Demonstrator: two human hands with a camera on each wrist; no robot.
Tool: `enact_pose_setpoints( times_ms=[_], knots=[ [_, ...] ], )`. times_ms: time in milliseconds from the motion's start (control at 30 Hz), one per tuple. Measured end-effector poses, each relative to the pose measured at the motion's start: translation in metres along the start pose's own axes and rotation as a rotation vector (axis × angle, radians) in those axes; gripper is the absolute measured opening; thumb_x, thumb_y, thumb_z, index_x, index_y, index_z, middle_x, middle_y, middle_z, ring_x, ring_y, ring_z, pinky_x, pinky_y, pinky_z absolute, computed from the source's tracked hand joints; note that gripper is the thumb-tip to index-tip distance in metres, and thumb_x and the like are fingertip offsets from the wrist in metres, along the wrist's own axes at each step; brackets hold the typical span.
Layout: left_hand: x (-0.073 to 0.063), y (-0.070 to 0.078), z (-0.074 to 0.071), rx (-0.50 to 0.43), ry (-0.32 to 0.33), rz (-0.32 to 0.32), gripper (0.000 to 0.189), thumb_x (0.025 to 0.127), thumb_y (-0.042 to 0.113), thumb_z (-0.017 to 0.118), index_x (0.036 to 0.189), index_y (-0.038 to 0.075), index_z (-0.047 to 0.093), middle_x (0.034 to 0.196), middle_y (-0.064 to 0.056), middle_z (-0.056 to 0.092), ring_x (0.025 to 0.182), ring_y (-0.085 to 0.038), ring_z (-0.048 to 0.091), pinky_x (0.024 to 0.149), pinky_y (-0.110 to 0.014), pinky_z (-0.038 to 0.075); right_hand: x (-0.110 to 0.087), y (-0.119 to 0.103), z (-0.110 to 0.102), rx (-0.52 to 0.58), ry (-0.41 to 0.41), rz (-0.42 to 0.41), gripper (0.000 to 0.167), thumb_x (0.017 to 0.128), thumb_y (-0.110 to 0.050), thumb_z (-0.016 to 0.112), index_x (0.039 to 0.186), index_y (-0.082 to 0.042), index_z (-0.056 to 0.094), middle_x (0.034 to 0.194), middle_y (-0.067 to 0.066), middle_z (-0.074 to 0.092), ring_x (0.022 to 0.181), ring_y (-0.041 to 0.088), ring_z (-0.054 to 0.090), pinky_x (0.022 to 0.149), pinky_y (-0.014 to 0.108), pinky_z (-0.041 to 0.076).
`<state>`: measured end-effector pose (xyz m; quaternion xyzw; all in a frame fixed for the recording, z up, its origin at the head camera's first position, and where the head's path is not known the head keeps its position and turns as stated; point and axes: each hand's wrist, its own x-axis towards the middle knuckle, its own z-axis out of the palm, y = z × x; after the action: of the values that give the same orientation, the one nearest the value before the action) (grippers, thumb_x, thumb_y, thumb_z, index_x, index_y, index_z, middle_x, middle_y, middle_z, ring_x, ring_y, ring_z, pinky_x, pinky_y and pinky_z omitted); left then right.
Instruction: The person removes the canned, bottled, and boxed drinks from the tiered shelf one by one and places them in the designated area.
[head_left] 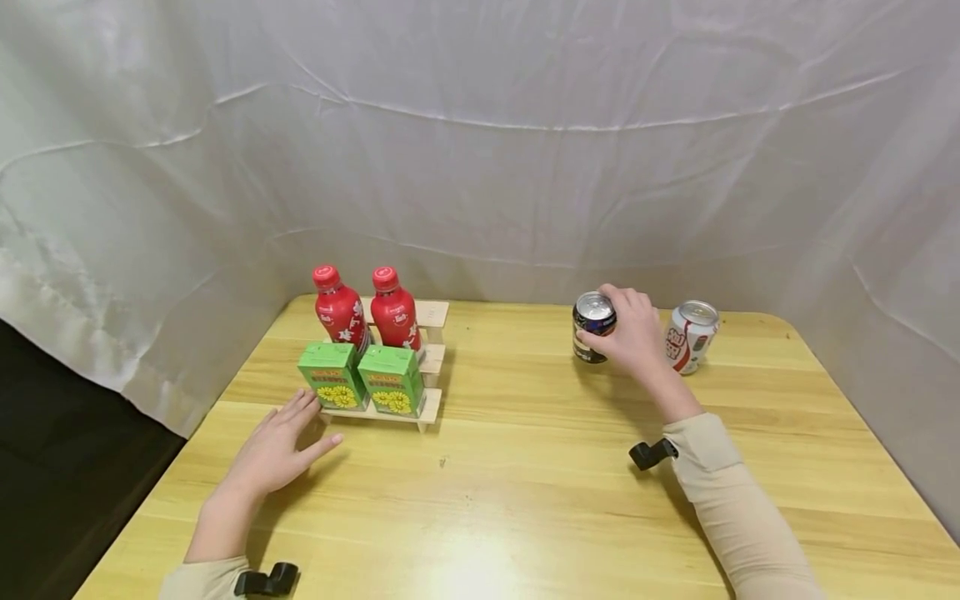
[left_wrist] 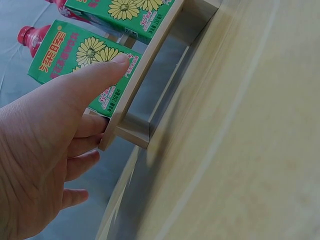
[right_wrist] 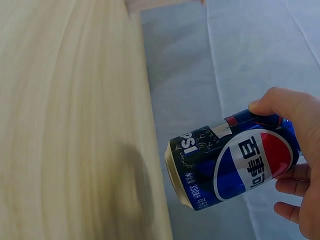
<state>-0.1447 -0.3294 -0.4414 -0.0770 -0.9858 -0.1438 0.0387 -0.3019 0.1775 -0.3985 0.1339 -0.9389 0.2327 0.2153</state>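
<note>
My right hand [head_left: 633, 332] grips a dark Pepsi can [right_wrist: 232, 160] near its top, thumb on one side and fingers on the other. In the right wrist view a shadow lies on the wood apart from the can's base. A white and red can [head_left: 691, 337] stands just right of that hand. My left hand [head_left: 277, 446] is at the front left corner of a stepped wooden rack [head_left: 432, 315], fingers beside its lowest step and thumb extended. Two green drink cartons, a left one [head_left: 335, 377] and a right one [head_left: 393, 382], stand on that step.
Behind the cartons, a left red bottle [head_left: 341, 310] and a right red bottle [head_left: 395, 310] stand on the rack. The wooden table [head_left: 487, 467] meets a pale hanging cloth [head_left: 510, 183] at its back and sides. Black fabric [head_left: 67, 467] hangs at the left.
</note>
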Motion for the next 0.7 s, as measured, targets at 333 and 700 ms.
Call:
enact_pose_setpoints(
  times_ms=[333, 700],
  knots=[
    [0.0, -0.001, 0.001, -0.003, -0.003, 0.0, 0.082, 0.091, 0.057, 0.056, 0.142, -0.006, 0.044, 0.154, -0.027, 0.033, 0.144, -0.045, 0.029, 0.116, -0.064, 0.022, -0.003, 0.02, 0.006, -0.057, -0.042, 0.062, 0.076, 0.075, -0.041, 0.079, 0.136, -0.008, 0.047, 0.125, 0.021, 0.056, 0.117, 0.041, 0.047, 0.099, 0.06, 0.038],
    [0.0, 0.0, -0.001, -0.006, -0.008, 0.001, 0.082, 0.092, 0.057, 0.056, 0.143, -0.006, 0.044, 0.154, -0.027, 0.032, 0.144, -0.045, 0.028, 0.116, -0.064, 0.022, -0.003, 0.033, 0.003, -0.038, -0.059, 0.134, 0.078, 0.078, -0.047, 0.075, 0.136, -0.004, 0.046, 0.127, 0.023, 0.054, 0.117, 0.043, 0.046, 0.097, 0.061, 0.04]
  ],
)
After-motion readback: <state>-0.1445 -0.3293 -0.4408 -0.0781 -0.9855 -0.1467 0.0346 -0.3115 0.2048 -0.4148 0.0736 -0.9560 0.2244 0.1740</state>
